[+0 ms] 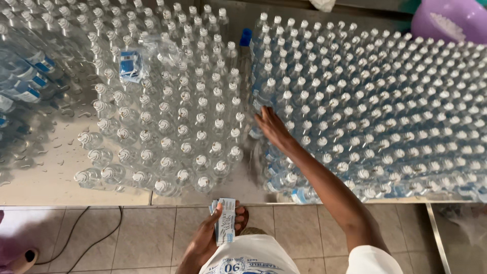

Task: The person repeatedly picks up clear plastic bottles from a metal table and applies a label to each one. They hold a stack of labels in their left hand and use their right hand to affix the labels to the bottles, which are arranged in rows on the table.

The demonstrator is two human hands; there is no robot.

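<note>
My right hand (271,127) lies flat, fingers spread and holding nothing, on the capped bottles at the left edge of the large block of bottles (375,106), which fills the right half of the worktop (45,177). These are clear plastic, white-capped, upright and tightly packed; some at the near edge carry blue labels. My left hand (210,238), below the worktop's near edge, pinches a stack of blue-and-white labels (225,228), seemingly kept ready. A smaller block of bottles (172,122) stands at centre-left; labelled bottles (23,76) lie at the far-left corner. A purple basin (451,20) sits at the far-right corner.
</note>
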